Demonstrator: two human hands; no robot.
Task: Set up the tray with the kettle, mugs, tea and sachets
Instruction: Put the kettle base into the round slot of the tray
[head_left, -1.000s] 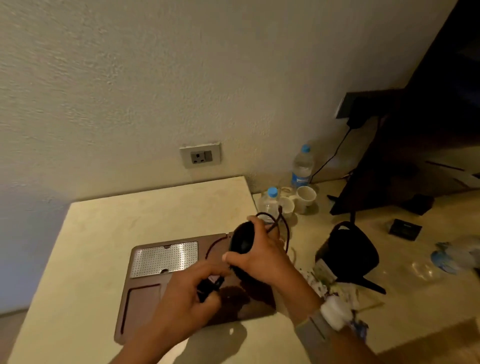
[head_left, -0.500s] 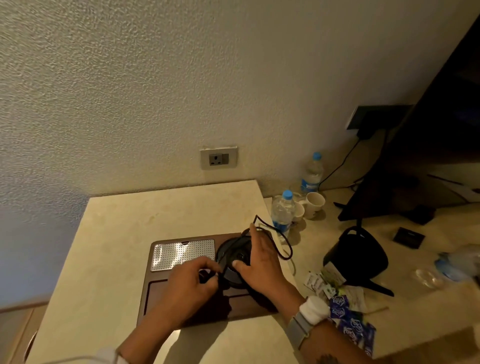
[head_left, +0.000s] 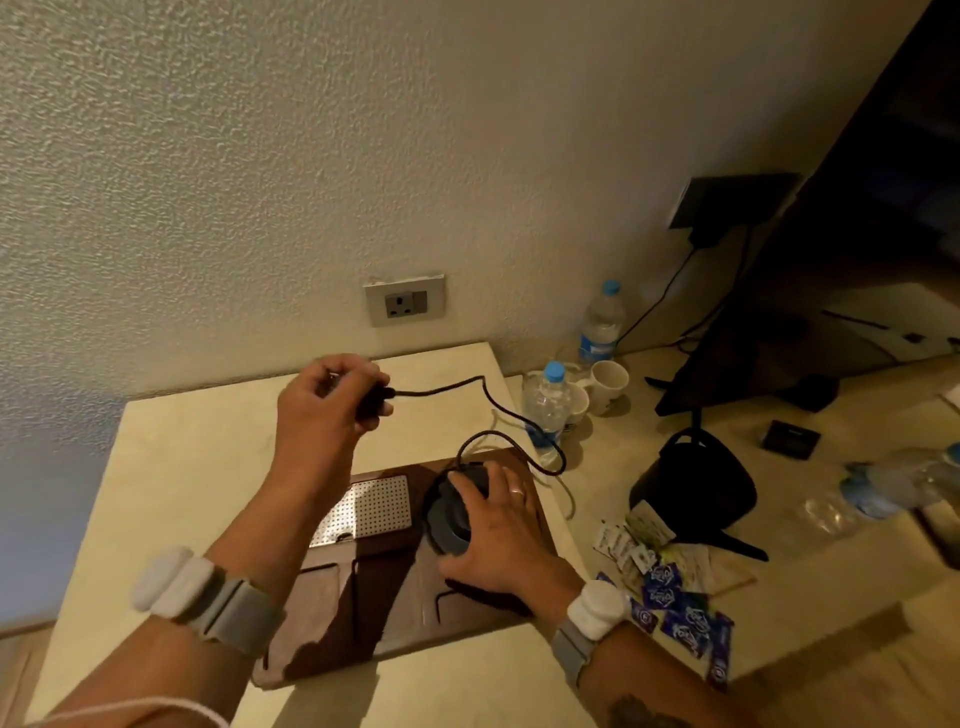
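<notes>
Left grip (head_left: 332, 400) pinches the black plug (head_left: 375, 401) above the counter (head_left: 197, 467), right grip (head_left: 498, 525) lies flat (fingers spread) on the kettle base (head_left: 451, 519), which sits on the tray (head_left: 384, 613) beneath it

A rough, stippled wall (head_left: 363, 130) in pale cream fills the upper part of the view, with a grey socket plate (head_left: 404, 300) set into it just above the back edge of a pale stone-look desk (head_left: 171, 467). To the right a second, lower surface (head_left: 779, 597) of the same colour runs along the wall, where a dark screen (head_left: 857, 270) stands tilted on its foot — black cables hang behind it from a dark wall plate (head_left: 727, 202). The light is dim and warm, casting soft shadows toward the near edge.
</notes>
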